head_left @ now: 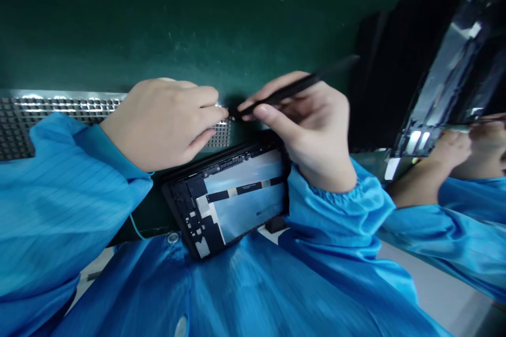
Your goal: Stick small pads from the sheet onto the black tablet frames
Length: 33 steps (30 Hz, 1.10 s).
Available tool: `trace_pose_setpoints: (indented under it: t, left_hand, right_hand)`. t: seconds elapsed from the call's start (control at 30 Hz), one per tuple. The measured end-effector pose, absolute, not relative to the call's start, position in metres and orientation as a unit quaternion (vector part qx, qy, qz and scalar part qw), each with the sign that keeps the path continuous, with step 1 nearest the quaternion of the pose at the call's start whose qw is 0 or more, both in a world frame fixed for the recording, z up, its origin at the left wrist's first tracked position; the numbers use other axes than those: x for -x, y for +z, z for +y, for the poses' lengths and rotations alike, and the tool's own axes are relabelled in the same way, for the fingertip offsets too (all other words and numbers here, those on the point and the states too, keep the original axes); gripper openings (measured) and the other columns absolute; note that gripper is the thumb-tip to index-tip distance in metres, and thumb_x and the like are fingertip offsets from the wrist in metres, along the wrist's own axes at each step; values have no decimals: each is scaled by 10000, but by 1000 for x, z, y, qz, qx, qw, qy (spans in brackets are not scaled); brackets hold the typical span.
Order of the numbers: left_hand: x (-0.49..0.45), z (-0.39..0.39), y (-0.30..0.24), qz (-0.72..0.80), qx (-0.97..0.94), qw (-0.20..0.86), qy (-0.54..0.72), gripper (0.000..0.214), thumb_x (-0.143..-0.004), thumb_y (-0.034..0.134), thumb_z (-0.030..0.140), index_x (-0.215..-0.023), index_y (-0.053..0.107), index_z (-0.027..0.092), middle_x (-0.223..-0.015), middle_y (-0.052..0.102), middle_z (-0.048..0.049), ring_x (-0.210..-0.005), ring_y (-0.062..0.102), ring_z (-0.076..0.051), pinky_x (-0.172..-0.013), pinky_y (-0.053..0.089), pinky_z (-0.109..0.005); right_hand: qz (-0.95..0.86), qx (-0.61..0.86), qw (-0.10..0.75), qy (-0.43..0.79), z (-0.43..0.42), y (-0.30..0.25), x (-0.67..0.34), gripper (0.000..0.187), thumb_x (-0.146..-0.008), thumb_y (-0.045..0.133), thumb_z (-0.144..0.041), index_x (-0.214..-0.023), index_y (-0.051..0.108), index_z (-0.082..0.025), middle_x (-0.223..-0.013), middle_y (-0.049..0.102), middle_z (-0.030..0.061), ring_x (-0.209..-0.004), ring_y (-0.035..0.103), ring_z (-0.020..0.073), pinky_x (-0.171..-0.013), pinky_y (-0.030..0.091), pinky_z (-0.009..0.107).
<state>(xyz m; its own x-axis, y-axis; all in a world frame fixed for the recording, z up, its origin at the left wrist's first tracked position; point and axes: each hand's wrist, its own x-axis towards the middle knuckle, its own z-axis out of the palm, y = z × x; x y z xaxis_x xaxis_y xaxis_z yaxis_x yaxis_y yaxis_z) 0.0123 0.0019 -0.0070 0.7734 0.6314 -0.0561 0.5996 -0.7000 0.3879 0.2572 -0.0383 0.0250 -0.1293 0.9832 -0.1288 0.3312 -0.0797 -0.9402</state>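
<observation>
Head view: we are looking down on a dark green, scuffed work surface (190, 26). At the right edge we are seeing a co-worker's blue satin-like sleeve (446, 247) and bare hand (450, 147) near dark flat panels with silvery strips (427, 73); a pale grey floor (435, 279) is showing below.

Fingers: the left hand (166, 121) is resting palm down over a silvery sheet gridded with small dark squares (87, 105), its fingers curling and the index fingertip reaching toward the sheet's right end. We cannot tell whether they are pinching anything. The right hand (316, 126) is gripping a slim black pen-shaped tool (292, 89) between thumb and fingers, its working tip pointing left, just beside the left index fingertip. Detail there is too small for us to resolve.

Position: a black rectangular device with a grey-blue inner panel and exposed components (241, 221) is lying tilted below and between both hands, close to the wearer's blue garment (253, 284). Its upper right corner is sitting just beside the right hand.
</observation>
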Motion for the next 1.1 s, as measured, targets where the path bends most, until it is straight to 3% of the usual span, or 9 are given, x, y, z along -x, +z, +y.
trace_pose_setpoints:
  t: [0.1,0.27,0.47,0.6,0.7,0.83,0.97,1.1]
  left_hand:
    - [-12,1,-6,330,-924,189,41,389,-1068,465,372,-1289,754,234,-1064,675,-64,-1076,739,-301,-904,594,-435]
    - [-14,0,3,342,-922,180,7,387,-1106,468,322,-1348,752,218,-1062,704,-76,-1040,705,-275,-885,574,-406]
    - [-16,0,6,346,-916,203,-13,460,-1114,420,330,-1400,748,182,-1120,712,-104,-1089,702,-314,-921,580,-461]
    - [-15,1,6,343,-920,188,-13,548,-1131,316,353,-1434,741,185,-1123,712,-94,-1084,703,-293,-929,587,-448]
    - [-14,2,8,341,-920,192,-9,551,-1135,305,343,-1432,743,188,-1123,719,-92,-1086,704,-280,-940,590,-440]
    - [-12,1,6,341,-921,186,-8,529,-1129,318,342,-1372,770,214,-1108,728,-95,-1094,713,-306,-878,593,-452]
    - [-11,0,3,347,-925,153,3,463,-1106,382,369,-1301,794,288,-1010,716,-61,-1028,731,-278,-813,588,-428]
    - [-13,1,5,350,-918,185,-6,473,-1110,377,349,-1324,787,252,-1051,709,-71,-1071,726,-290,-889,606,-447]
  right_hand:
    - [-536,594,424,424,-85,33,-238,109,-1038,811,-347,-1106,734,-310,-1066,828,21,-983,824,218,-971,724,443]
    - [-541,597,487,336,-145,17,-204,225,-1046,704,-131,-1181,673,-309,-1072,811,43,-1038,810,211,-934,722,430]
    - [-591,575,477,305,-146,1,-200,308,-1017,686,-38,-1214,650,-272,-1096,816,67,-1067,812,204,-941,715,430]
    - [-670,547,423,269,-144,14,-209,379,-957,724,22,-1259,667,-199,-1142,817,116,-1095,821,224,-954,712,450]
    - [-686,544,398,273,-119,26,-227,349,-971,768,-38,-1263,705,-220,-1172,828,98,-1101,834,234,-933,724,430]
    - [-687,528,355,351,-59,22,-259,155,-1018,821,-262,-1155,749,-269,-1137,843,46,-1074,839,237,-978,731,435]
    - [-685,498,317,427,-24,5,-272,220,-1005,841,-441,-1123,755,-277,-1143,843,30,-1103,827,242,-1013,727,423]
    - [-661,502,335,447,-27,-1,-269,245,-994,849,-472,-1114,761,-277,-1150,840,31,-1115,822,245,-1052,715,429]
